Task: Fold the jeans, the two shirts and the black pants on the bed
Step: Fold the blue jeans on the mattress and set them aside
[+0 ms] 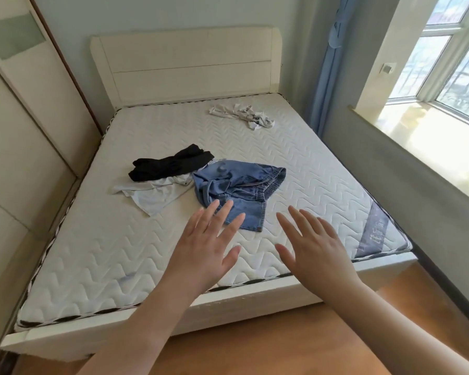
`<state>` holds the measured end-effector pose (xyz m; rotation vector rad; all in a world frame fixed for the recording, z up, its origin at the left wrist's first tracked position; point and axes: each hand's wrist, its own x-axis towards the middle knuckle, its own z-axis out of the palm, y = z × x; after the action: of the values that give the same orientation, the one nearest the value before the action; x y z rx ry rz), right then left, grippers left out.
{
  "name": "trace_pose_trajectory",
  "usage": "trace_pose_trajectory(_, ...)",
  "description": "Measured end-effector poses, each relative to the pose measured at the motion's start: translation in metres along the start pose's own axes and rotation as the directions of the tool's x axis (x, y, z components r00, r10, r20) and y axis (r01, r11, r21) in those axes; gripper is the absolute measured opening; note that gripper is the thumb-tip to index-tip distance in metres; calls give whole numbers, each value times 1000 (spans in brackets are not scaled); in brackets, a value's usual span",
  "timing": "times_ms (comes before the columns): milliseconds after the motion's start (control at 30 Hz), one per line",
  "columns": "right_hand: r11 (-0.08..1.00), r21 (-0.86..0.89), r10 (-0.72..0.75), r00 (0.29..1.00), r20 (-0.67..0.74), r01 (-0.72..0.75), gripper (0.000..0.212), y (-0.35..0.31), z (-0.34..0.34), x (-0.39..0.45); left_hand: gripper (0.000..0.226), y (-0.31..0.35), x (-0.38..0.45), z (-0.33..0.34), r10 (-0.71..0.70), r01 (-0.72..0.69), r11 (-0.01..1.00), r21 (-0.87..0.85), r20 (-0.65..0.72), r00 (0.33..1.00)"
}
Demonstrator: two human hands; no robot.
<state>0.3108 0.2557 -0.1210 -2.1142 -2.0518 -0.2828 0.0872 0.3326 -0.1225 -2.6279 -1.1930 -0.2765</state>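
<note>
A: Jeans [236,185], item one: I am seeing them lying crumpled near the middle of the bed [119,261], elastic waistband toward the window side.

B: Item two?

A: Black pants [168,163], bunched, lying just left of the jeans and overlapping the far edge of a pale shirt [152,196], which is spreading out unfolded beneath them.

B: Second shirt?

A: White printed shirt [244,115], lying rumpled well apart from the rest, near the headboard [184,63] on the window side.

B: Hands?

A: I am watching the left hand [206,247] reaching out palm down, fingers [222,212] straight and spread, holding nothing, its tips overlapping the near hem of the jeans; contact I cannot tell. Right hand [314,250] is hovering beside it over the mattress, fingers spread likewise, gripping nothing.
</note>
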Motion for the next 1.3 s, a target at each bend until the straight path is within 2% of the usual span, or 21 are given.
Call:
trace_pose_trajectory(333, 997, 66, 36, 999, 40, -39, 60, 101, 79, 109, 63, 19, 148, 89, 33, -33, 999, -4, 123, 992)
trace_pose_trajectory(500, 991, 131, 9, 998, 59, -17, 68, 169, 128, 187, 66, 31, 243, 144, -56, 60, 998, -18, 196, 979)
trace_pose_trajectory(733, 986, 163, -62, 985, 160, 36, 72, 244, 180, 279, 65, 44, 338, 195, -147, 175, 983, -64, 308, 940)
trace_pose_trajectory(1100, 980, 198, -81, 933, 350, 10, 71, 272, 297, 385, 67, 18, 413, 316, -145, 253, 952, -174, 471, 870)
trace_pose_trajectory(1300, 986, 166, -73, 905, 420, 2, 70, 287, 380, 435, 67, 1, 451, 402, -125, 265, 952, -151, 600, 790)
